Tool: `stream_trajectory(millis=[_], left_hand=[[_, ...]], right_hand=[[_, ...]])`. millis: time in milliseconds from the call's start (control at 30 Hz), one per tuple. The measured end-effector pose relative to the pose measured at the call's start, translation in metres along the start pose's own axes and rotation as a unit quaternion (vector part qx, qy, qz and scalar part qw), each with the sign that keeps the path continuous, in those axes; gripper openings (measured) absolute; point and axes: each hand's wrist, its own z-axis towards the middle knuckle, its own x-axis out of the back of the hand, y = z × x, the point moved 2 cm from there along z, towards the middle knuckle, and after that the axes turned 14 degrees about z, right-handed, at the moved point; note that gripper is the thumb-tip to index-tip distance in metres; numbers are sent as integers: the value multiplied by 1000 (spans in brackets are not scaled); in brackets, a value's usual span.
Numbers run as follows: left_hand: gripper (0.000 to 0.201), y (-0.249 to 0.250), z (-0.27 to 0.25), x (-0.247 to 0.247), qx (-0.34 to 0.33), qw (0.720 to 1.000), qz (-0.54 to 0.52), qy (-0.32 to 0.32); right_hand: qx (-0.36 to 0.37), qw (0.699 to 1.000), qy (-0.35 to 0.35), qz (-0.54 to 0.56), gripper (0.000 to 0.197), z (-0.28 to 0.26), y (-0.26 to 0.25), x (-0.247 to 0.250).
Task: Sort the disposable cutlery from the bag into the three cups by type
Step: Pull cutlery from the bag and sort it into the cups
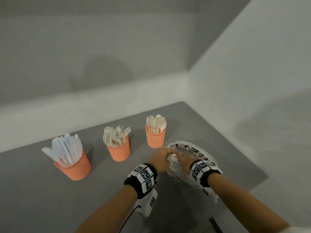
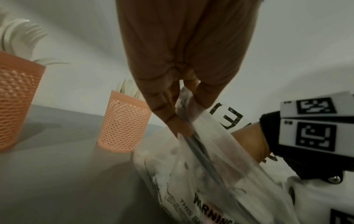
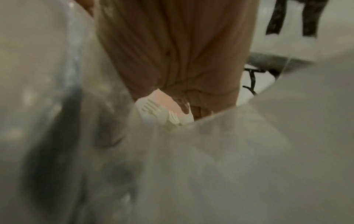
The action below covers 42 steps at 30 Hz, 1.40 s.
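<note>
Three orange mesh cups stand in a row on the grey table [image 1: 42, 199]: the left cup [image 1: 74, 167] holds knives, the middle cup [image 1: 119, 151] forks, the right cup [image 1: 155, 138] spoons. A translucent white plastic bag [image 1: 193, 152] lies in front of the spoon cup. My left hand [image 1: 165, 153] pinches the bag's rim [image 2: 184, 106] and holds it up. My right hand [image 1: 180, 159] is inside the bag. There its fingertips [image 3: 184, 109] curl onto white cutlery, with fork tines [image 3: 150, 109] showing beside them. The rest of the bag's contents are hidden by blurred plastic.
A white wall runs behind the cups and along the table's right side, forming a corner. The table's right edge [image 1: 252, 187] lies just past the bag. In the left wrist view the spoon cup [image 2: 124, 121] stands close to the bag.
</note>
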Motion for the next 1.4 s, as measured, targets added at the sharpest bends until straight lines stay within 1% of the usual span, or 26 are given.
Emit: stream_trajectory(millis=[67, 100, 200, 233, 333, 500, 633, 833, 933, 1100, 1167, 1267, 1300, 1400], left_hand=[[51, -3, -2, 0, 8, 1000, 2, -7], [50, -5, -2, 1, 14, 1000, 4, -9], [48, -10, -4, 5, 29, 1000, 8, -2], [48, -11, -4, 6, 33, 999, 10, 2], [48, -11, -3, 8, 34, 999, 8, 6], [47, -8, -1, 9, 39, 999, 26, 5], [45, -9, -1, 11, 47, 998, 30, 1], [45, -12, -3, 12, 57, 998, 32, -1], [44, -12, -2, 13, 71, 997, 28, -2], [47, -9, 1, 10, 99, 994, 33, 26], [47, -5, 2, 9, 110, 992, 47, 42], [47, -1, 4, 9, 121, 988, 76, 61], [46, 0, 5, 8, 125, 987, 81, 65], [43, 2, 8, 7, 126, 986, 80, 68]], right_hand=[[18, 999, 35, 6, 87, 2, 0, 1], [24, 999, 40, 9, 86, 2, 0, 2], [-5, 998, 6, 61, 71, 3, 3, 4], [-3, 996, 7, 88, 68, 4, 4, 6], [-5, 992, 11, 129, 67, 4, 6, 11], [-25, 997, 13, 74, 59, 7, 5, 2], [-42, 996, -1, 76, 55, 3, 2, 1], [-39, 998, -21, 39, 47, 6, 1, 1], [-27, 998, -22, 46, 35, 6, -1, -2], [-9, 994, -9, 111, 42, 0, -2, -6], [-16, 992, -7, 123, 46, -2, 0, -4], [-13, 987, 9, 159, 62, -9, 1, 4], [-6, 985, 13, 173, 64, -12, 1, 7], [5, 979, 9, 204, 58, -17, 1, 11]])
